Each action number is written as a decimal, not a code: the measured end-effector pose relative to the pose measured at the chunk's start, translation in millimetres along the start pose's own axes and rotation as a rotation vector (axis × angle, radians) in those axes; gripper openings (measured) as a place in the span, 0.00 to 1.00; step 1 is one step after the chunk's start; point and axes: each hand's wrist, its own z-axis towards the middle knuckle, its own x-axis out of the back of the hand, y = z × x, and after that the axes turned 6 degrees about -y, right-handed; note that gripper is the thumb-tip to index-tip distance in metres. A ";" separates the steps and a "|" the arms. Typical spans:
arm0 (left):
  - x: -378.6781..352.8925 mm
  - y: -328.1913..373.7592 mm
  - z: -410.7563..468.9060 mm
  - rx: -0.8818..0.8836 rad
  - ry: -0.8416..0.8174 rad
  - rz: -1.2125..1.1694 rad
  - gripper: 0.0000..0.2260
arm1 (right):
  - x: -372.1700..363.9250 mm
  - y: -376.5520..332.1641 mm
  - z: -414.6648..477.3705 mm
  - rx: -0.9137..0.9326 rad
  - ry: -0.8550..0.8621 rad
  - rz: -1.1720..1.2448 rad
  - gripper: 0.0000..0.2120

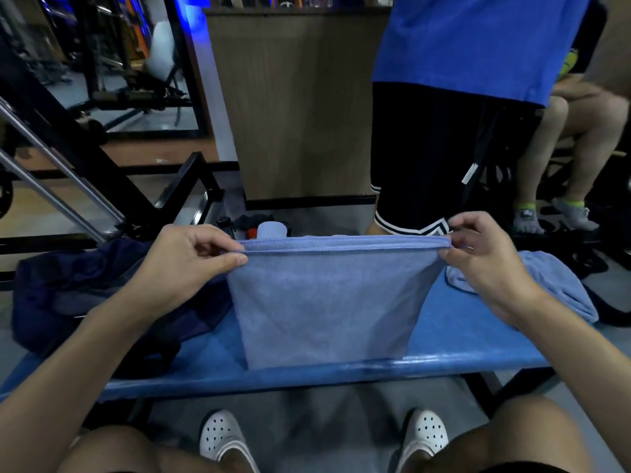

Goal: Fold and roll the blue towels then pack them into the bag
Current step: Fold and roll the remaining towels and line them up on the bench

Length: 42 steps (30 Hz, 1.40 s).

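Two corners pinched: our left hand (pixel 186 259) and right hand (pixel 485 257) hold the folded towel (pixel 324 302) up over the blue bench (pixel 464 336), gym frames (pixel 99 145) behind; crumpled towel (pixel 556 285) right, bag (pixel 68 291) left, opening hidden.

**What the wearer has on**

On my feed both forearms are bare from the frame's edge down to the left hand (pixel 184 257) and the right hand (pixel 485 257). The knees are bare too. On the feet I see white clogs (pixel 222 435) with round holes over the toes, and a dark strip of shorts (pixel 522 470) edges the right thigh
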 end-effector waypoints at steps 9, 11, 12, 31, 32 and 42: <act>1.0 7.0 0.6 -0.018 -0.061 0.213 0.08 | 2.8 -12.6 -3.0 -0.040 -0.140 -0.113 0.09; 0.7 7.3 1.0 -0.008 -0.049 0.190 0.07 | 3.6 -15.0 -3.6 -0.064 -0.119 -0.056 0.08; -0.1 8.8 0.9 0.007 -0.047 0.142 0.07 | 4.2 -16.0 -3.7 -0.074 -0.114 -0.020 0.08; 3.6 17.8 0.9 0.071 -0.072 -0.215 0.06 | 8.6 -29.6 -0.9 -0.009 -0.013 0.034 0.08; 2.7 18.1 2.1 0.071 -0.054 -0.202 0.05 | 8.8 -29.2 0.1 -0.011 -0.012 0.029 0.08; -1.3 19.5 4.1 0.107 -0.053 -0.086 0.06 | 11.9 -26.6 1.3 -0.030 -0.028 -0.028 0.09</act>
